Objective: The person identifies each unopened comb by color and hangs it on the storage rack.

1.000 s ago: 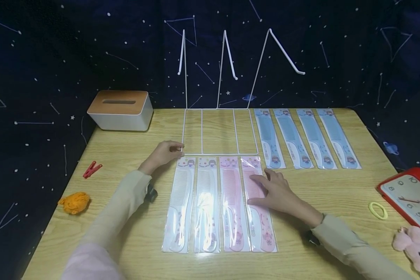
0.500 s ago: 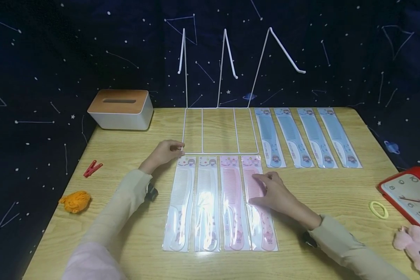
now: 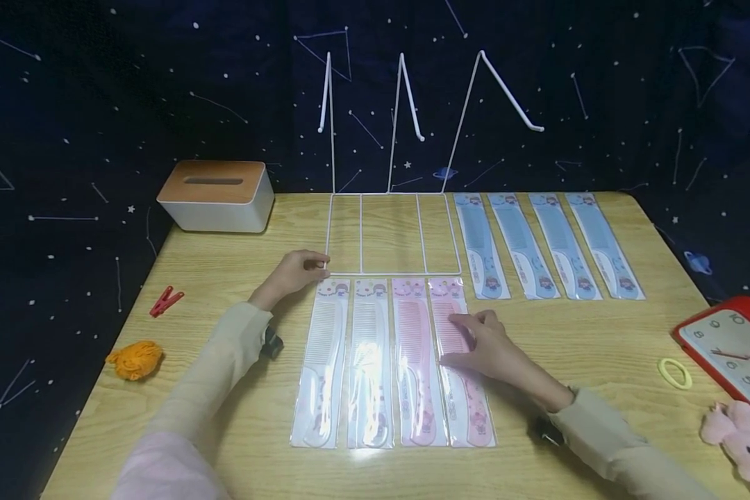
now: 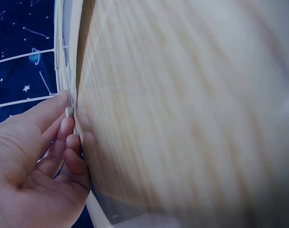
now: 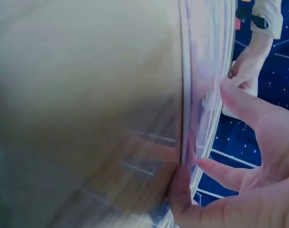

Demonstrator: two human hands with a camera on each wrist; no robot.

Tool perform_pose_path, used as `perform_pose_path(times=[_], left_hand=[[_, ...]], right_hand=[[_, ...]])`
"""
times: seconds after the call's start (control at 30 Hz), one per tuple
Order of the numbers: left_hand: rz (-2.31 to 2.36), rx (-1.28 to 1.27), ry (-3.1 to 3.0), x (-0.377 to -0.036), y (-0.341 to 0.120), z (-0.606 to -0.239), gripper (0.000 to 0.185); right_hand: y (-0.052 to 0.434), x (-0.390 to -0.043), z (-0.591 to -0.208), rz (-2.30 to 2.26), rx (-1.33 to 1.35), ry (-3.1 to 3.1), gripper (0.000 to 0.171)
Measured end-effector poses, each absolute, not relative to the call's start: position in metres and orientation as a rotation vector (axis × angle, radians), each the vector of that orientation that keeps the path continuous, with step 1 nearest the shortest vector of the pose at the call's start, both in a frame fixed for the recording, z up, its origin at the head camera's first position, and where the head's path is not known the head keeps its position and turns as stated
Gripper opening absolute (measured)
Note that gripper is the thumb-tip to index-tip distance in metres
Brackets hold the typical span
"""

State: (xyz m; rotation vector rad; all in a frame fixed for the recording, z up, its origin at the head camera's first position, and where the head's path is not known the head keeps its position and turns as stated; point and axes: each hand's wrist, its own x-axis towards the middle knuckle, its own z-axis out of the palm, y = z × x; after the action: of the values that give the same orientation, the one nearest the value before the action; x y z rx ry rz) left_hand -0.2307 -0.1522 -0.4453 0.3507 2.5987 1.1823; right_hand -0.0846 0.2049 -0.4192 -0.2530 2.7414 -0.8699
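A white wire rack (image 3: 392,273) with three upright hooked arms stands at the back of the table. My left hand (image 3: 294,271) pinches its front left corner; in the left wrist view that hand's fingers (image 4: 47,111) lie along the wire. In front of the rack lie two white combs (image 3: 321,347) and two pink combs (image 3: 414,347) in clear packets. My right hand (image 3: 490,347) rests over the rightmost pink packet (image 3: 469,410), thumb and fingers apart on it. In the right wrist view the fingertips (image 5: 180,187) touch the packet's edge.
Several packaged blue combs (image 3: 519,243) lie at the rack's right. A tissue box (image 3: 225,215) stands back left, with a red clip (image 3: 165,301) and orange yarn (image 3: 134,360) nearer. At right are a red clock (image 3: 734,347), a yellow ring (image 3: 675,373) and a pink plush (image 3: 740,444).
The fingers of my right hand have drawn in slightly over the rightmost pink comb packet. My left hand stays at the rack's corner.
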Motion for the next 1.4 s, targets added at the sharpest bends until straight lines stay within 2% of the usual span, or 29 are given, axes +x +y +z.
perform_pose_path(times=[0.8,1.1,1.4], left_hand=[[1.146,0.366,2.634,-0.233,-0.155,-0.441,0.037],[1.156,0.357,2.622,-0.233,-0.154,-0.445,0.037],[1.143,0.371,2.62,-0.232,-0.153,-0.444,0.037]], right_hand=[[0.209,-0.092,-0.413,-0.863,-0.247,2.746,0.082],[0.22,-0.089,-0.414,-0.953,-0.288,2.699,0.072],[0.227,-0.091,-0.399,-1.092,-0.29,2.626,0.062]])
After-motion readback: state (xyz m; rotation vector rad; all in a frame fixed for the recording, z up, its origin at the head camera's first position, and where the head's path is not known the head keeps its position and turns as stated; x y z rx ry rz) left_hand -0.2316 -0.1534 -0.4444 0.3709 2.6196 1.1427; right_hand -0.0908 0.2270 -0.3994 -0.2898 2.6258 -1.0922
